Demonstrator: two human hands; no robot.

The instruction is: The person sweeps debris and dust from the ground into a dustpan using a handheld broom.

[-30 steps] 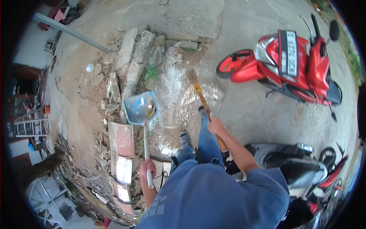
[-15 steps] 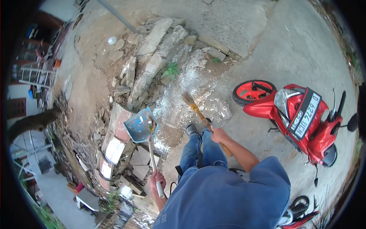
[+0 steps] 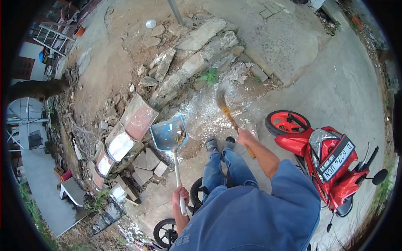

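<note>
My left hand [image 3: 181, 195] is wrapped round the white handle of a blue dustpan [image 3: 164, 134]. Some brown leaves and small pale bits lie in the pan, which is beside the white-speckled ground. In my right hand [image 3: 246, 137] is the wooden handle of a short broom [image 3: 229, 115], bound in yellow below the bristles. The bristle end is blurred and is over the white-dusted ground [image 3: 209, 111], near a small green plant [image 3: 210, 77]. My feet in dark footwear stand just below that patch.
A red motorbike [image 3: 331, 167] stands close on my right, and wheels of another [image 3: 166, 232] show at lower left. Broken concrete slabs [image 3: 194, 62] run across the upper middle. Curved tiles [image 3: 140, 119] and grey blocks [image 3: 145, 161] lie left of the dustpan. A pole [image 3: 175, 11] rises at the top.
The view has shifted, so the ground and motorbike appear displaced. The broom's bristles have swung and are now blurred by motion. Both hands keep their hold on the dustpan and broom.
</note>
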